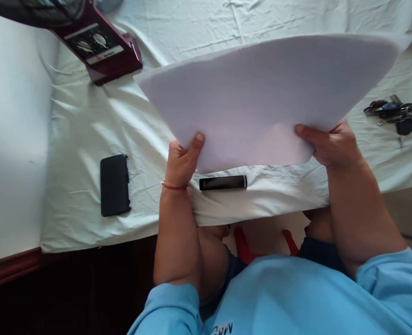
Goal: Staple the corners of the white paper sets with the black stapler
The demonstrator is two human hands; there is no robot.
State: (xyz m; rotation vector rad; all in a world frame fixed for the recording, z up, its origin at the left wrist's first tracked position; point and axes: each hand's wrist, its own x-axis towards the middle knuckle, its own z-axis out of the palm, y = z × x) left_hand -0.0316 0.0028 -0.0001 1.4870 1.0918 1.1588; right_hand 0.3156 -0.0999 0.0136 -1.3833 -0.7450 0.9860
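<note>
A large white sheet of paper (261, 97) is held up over the table, its far edge bowed upward. My left hand (183, 160) grips the near left corner, thumb on top and fingers underneath. At the near right corner my right hand (338, 142) pinches the paper the same way. Whether it is one sheet or a few together, I cannot tell. Just below the paper's near edge, close to my left hand, lies a black stapler-like bar (223, 182). The fingers under the paper are hidden.
A pale cloth (76, 139) covers the table. On the left lies a black flat case (115, 185); behind it stands a dark red fan base (104, 51) with knobs. A bunch of keys (392, 111) rests at the right. The wall (13, 139) borders the left side.
</note>
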